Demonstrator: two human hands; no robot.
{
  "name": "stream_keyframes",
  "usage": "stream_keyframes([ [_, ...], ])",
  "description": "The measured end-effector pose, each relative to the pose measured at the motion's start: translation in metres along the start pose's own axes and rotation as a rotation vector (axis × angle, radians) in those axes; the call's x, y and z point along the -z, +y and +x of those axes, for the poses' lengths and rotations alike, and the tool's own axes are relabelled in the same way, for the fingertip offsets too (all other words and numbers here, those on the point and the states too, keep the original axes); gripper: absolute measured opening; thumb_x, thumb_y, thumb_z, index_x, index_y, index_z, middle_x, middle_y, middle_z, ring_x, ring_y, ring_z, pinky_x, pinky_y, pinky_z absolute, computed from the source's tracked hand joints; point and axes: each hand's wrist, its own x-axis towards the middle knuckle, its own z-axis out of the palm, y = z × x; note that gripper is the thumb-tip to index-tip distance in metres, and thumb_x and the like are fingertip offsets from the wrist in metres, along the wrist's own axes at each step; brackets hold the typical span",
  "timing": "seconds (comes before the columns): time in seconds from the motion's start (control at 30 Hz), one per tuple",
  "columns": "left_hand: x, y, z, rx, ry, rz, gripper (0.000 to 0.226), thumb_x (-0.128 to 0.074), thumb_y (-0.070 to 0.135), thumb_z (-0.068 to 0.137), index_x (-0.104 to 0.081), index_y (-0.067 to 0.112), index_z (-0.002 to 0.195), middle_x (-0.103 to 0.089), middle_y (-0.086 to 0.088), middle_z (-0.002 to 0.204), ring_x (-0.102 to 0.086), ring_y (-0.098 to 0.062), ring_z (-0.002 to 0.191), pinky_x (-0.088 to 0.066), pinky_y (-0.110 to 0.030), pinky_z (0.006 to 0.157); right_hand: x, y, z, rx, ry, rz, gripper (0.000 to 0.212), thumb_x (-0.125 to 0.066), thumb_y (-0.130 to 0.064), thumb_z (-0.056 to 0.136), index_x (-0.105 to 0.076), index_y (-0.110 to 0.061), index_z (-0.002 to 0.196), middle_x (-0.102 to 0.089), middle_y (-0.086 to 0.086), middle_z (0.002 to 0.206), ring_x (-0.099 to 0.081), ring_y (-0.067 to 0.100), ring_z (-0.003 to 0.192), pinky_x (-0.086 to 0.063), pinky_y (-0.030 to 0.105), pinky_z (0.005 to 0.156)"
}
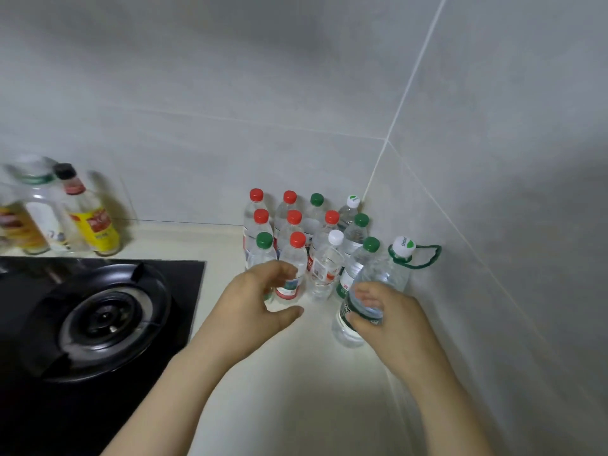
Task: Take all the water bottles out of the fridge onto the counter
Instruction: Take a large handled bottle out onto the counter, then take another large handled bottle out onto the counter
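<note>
Several water bottles (297,225) with red, green and white caps stand clustered in the counter's back corner. My left hand (253,304) is cupped round the front red-capped bottle (292,278): the fingers curve in front of it, and the thumb is stretched out below its base with a gap between. My right hand (391,320) grips a larger clear water bottle (385,274) round its lower body. That bottle has a white and green cap and a green carry loop, and it leans to the right beside the cluster, close to the right wall.
A black gas hob (98,317) with a burner fills the left side of the cream counter (296,373). Oil and sauce bottles (95,222) stand blurred at the back left. Grey tiled walls (493,192) meet in a corner behind the bottles.
</note>
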Motion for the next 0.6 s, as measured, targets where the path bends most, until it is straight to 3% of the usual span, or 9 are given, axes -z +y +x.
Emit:
stream_keyframes([
  [0.17, 0.03, 0.001, -0.014, 0.019, 0.136, -0.005, 0.041, -0.079, 0.028, 0.073, -0.063, 0.03, 0.111, -0.066, 0.018, 0.108, -0.062, 0.002, 0.101, -0.05, -0.026, 0.094, -0.004, -0.033, 0.014, 0.141, -0.026, 0.005, 0.038, -0.072, -0.021, 0.081, -0.064, -0.027, 0.118, -0.067, -0.013, 0.111, -0.061, 0.003, 0.106, -0.045, 0.021, 0.094],
  [0.33, 0.044, 0.012, -0.025, 0.056, 0.266, 0.023, 0.041, -0.079, 0.022, 0.074, -0.062, 0.031, 0.111, -0.065, 0.021, 0.108, -0.06, 0.006, 0.102, -0.049, -0.022, 0.095, -0.004, -0.056, 0.03, 0.298, -0.058, 0.023, 0.038, -0.072, -0.02, 0.08, -0.065, -0.026, 0.117, -0.068, -0.012, 0.112, -0.062, 0.003, 0.104, -0.049, 0.027, 0.094],
  [0.5, 0.051, 0.024, -0.042, 0.128, 0.408, 0.05, 0.041, -0.079, 0.023, 0.076, -0.062, 0.033, 0.113, -0.066, 0.022, 0.109, -0.059, 0.008, 0.105, -0.048, -0.019, 0.096, -0.005, -0.07, 0.05, 0.429, -0.143, 0.029, 0.042, -0.071, -0.024, 0.082, -0.062, -0.028, 0.123, -0.065, -0.016, 0.115, -0.06, 0.0, 0.104, -0.044, 0.017, 0.092],
  [0.6, 0.057, 0.026, -0.061, 0.19, 0.509, 0.062, 0.041, -0.078, 0.023, 0.077, -0.063, 0.031, 0.114, -0.067, 0.022, 0.109, -0.059, 0.01, 0.106, -0.047, -0.018, 0.097, -0.014, -0.086, 0.057, 0.507, -0.204, 0.068, 0.041, -0.072, -0.024, 0.082, -0.063, -0.027, 0.122, -0.067, -0.013, 0.115, -0.061, 0.002, 0.104, -0.048, 0.023, 0.095],
])
